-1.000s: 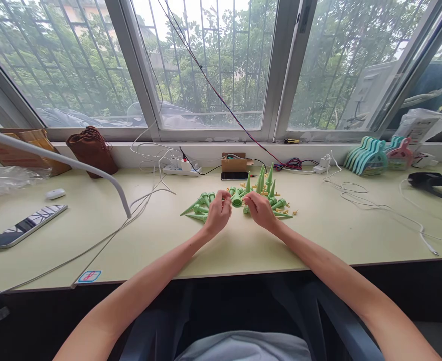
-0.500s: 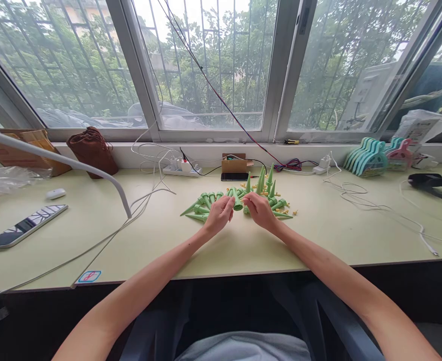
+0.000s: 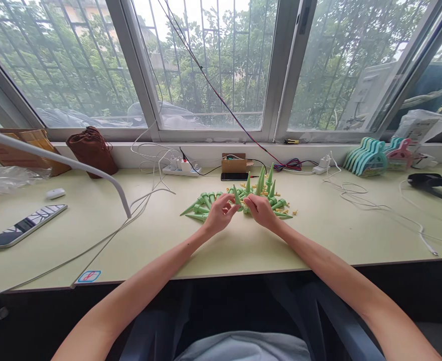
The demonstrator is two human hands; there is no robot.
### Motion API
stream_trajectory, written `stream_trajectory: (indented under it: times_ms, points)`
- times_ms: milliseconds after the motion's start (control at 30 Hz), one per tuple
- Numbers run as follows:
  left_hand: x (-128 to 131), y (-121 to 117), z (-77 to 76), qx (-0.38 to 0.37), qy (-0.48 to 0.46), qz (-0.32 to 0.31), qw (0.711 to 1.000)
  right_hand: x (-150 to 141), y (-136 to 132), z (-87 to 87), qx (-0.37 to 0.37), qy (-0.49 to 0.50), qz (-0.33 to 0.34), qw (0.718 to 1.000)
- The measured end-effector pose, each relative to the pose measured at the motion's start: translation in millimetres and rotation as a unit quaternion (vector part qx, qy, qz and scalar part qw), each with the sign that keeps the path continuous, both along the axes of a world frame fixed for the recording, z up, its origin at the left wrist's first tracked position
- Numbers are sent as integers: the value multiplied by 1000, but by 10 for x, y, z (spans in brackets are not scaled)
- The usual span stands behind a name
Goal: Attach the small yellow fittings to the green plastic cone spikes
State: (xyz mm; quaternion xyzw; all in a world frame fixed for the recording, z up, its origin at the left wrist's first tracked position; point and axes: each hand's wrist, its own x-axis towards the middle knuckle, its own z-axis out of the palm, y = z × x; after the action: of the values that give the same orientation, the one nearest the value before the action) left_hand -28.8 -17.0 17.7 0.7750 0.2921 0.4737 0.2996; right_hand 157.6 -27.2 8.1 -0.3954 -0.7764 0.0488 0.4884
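Observation:
My left hand grips a green plastic watering spike between thumb and fingers, its point upward and its wide end low. Close on the right, my right hand is closed in a pinch near that wide end; what it pinches, if anything, is hidden by the fingers. More green spikes lie in a row left of my left hand. Behind my right hand several green spikes stand point up, and others lie beside it among small yellow pieces.
A black phone and a small cardboard box are behind the spikes. A power strip and white cables lie left. Another phone lies far left. Teal hangers and a black strapped item are at right.
The spike in my left hand has turned from its wide end facing me to point up. My left fingers have shifted their hold on it. My right hand stays nearly in place.

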Motion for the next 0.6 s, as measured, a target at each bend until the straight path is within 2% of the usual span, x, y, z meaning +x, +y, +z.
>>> stream_trajectory:
  times_ms: [167,300,500,600]
  points:
    - [-4,-38,35,63,28,19,997,-6,-3,-13,-5,-10,4,1000]
    - [11,-67,52,84,34,37,995,-18,-11,-10,-4,-10,5,1000]
    - [48,-81,40,61,8,59,996,-48,-27,9,4,5,2,1000]
    - [52,-75,47,21,-26,70,997,-40,-21,20,21,19,-1,1000]
